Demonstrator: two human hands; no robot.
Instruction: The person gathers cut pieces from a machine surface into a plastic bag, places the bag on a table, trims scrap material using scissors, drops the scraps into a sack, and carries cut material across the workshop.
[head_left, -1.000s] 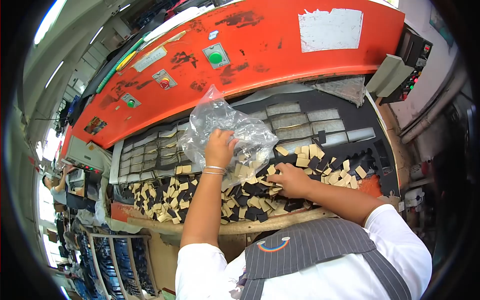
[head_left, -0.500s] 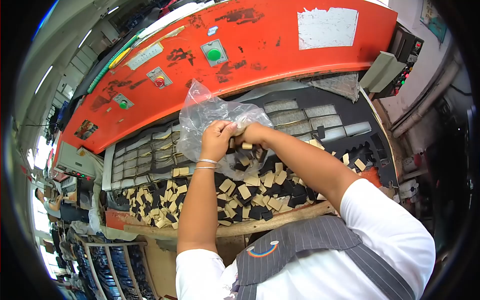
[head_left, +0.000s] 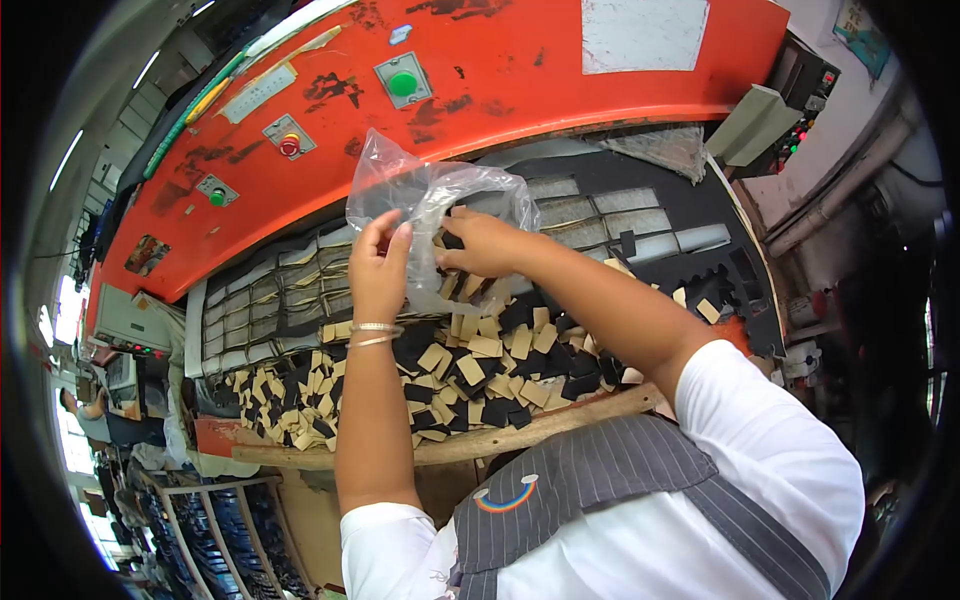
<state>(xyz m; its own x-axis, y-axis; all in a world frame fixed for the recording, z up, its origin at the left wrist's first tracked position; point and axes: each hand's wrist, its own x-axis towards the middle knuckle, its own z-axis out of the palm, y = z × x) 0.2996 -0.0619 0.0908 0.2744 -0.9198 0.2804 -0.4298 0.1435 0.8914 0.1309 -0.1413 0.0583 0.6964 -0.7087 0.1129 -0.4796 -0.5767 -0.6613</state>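
Observation:
A clear plastic bag (head_left: 430, 190) is held up over the machine bed, its mouth spread wide. My left hand (head_left: 380, 268) pinches the near left side of the bag between thumb and curled fingers. At the bag's opening is my right hand (head_left: 485, 245), fingers bent around small beige-and-black pieces that are partly hidden. More such pieces (head_left: 470, 285) show through the lower part of the bag. Below it spreads a heap of small rectangular pieces (head_left: 470, 370), beige on one side and black on the other.
Behind the bed rises a red machine panel (head_left: 330, 150) with green and red buttons. Metal cutting frames (head_left: 290, 290) and a black sheet (head_left: 690, 270) lie on the bed. A wooden rail (head_left: 540, 430) runs along the front edge. At far left another person (head_left: 92, 420) is visible.
My left hand has moved left, away from the right hand, and the bag's mouth is wider. My right hand has shifted slightly left. The whole view has also shifted.

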